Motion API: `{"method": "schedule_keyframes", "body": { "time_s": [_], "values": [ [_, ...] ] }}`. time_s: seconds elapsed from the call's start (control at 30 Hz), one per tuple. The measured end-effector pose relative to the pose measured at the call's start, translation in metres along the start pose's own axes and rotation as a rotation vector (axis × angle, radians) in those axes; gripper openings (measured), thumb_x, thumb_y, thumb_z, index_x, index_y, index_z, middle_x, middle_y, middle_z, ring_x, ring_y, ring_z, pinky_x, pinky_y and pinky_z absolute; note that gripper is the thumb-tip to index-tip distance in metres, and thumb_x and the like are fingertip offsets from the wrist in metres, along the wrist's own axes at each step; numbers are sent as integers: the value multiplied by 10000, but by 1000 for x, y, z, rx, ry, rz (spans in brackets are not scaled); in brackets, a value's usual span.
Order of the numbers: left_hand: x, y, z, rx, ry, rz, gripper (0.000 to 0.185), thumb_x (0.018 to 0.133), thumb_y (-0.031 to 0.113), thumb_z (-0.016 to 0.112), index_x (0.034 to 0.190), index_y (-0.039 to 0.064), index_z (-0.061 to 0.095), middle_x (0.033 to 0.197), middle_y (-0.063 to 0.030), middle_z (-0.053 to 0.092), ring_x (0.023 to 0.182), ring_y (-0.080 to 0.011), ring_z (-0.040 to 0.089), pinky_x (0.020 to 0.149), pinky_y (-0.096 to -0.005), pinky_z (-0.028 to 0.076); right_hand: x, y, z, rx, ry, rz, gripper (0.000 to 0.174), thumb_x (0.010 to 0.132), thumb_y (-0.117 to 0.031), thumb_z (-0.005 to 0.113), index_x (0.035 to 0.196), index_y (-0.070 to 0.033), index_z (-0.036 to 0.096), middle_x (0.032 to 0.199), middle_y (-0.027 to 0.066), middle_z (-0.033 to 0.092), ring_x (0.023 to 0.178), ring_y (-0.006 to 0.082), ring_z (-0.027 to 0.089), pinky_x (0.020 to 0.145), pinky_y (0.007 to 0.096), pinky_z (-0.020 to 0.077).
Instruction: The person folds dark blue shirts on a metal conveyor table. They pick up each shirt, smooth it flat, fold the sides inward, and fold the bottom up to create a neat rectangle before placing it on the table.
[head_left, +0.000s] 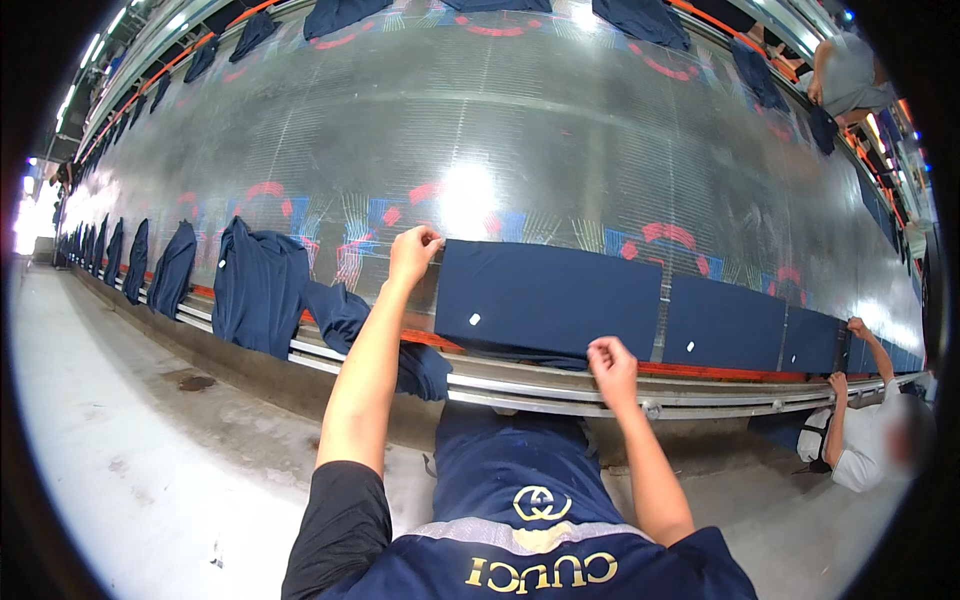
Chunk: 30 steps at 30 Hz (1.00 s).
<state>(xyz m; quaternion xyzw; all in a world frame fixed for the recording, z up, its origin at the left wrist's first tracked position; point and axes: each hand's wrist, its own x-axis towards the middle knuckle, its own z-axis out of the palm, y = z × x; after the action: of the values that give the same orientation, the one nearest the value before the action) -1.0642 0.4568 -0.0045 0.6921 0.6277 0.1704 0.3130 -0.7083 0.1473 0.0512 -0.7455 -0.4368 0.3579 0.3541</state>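
A flat navy fabric panel (547, 296) lies along the near edge of the long printing table, with a small white tag near its lower left. My left hand (411, 253) has its thumb and fingers pinched at the panel's far left corner. Over the panel's front edge, my right hand (615, 367) has curled fingers; whether cloth is between them cannot be told. Left of the panel, a crumpled navy cloth (337, 311) partly hangs over the metal rails, passing behind my left forearm. Beside that drapes a loose navy garment piece (259, 289).
Metal rails (525, 390) run along the table front. Red, blue and pale marks cover the glossy tabletop (525, 127). More flat panels (724, 322) lie to the right, where a co-worker (862, 442) reaches over the table. Another person (847, 75) stands across it. Draped pieces (172, 270) line the left.
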Motion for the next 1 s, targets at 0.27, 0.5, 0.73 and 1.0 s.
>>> {"method": "schedule_keyframes", "body": {
  "time_s": [0.27, 0.5, 0.73, 1.0],
  "values": [
    [50, -10, -10, -51, -339, 64, 126, 819, 179, 839, 912, 94, 853, 855, -152, 801, 810, -299, 785, 794, -410, 605, -66, -55, 103, 126, -122, 167, 119, 1011, -91, 736, 1088, -1, 748, 878, 36, 728, 740, 73, 629, 686, 244, 528],
    [55, 0, -6, 224, -319, 217, 180, 755, 223, 816, 860, 77, 811, 835, -129, 797, 798, -297, 781, 785, -429, 610, -21, -81, 160, 118, -78, 72, 137, 1010, -108, 736, 1089, 3, 743, 874, 35, 715, 729, 84, 605, 693, 253, 528],
    [66, -10, -15, -10, -365, 119, 226, 752, 246, 820, 843, 50, 753, 800, -137, 771, 776, -286, 755, 756, -422, 581, 45, -84, 155, -108, 190, -90, 99, 991, -73, 717, 1077, -29, 737, 981, 84, 723, 812, 166, 675, 741, 317, 551],
    [60, -9, -13, 76, -332, 211, 157, 794, 208, 764, 838, 61, 735, 882, -178, 776, 875, -392, 758, 810, -499, 592, 104, -58, 144, -835, -53, -280, 817, 1050, -480, 635, 1683, -53, 346, 1775, 173, 286, 1651, 348, 245, 1343, 535, 166]
  ]
}}
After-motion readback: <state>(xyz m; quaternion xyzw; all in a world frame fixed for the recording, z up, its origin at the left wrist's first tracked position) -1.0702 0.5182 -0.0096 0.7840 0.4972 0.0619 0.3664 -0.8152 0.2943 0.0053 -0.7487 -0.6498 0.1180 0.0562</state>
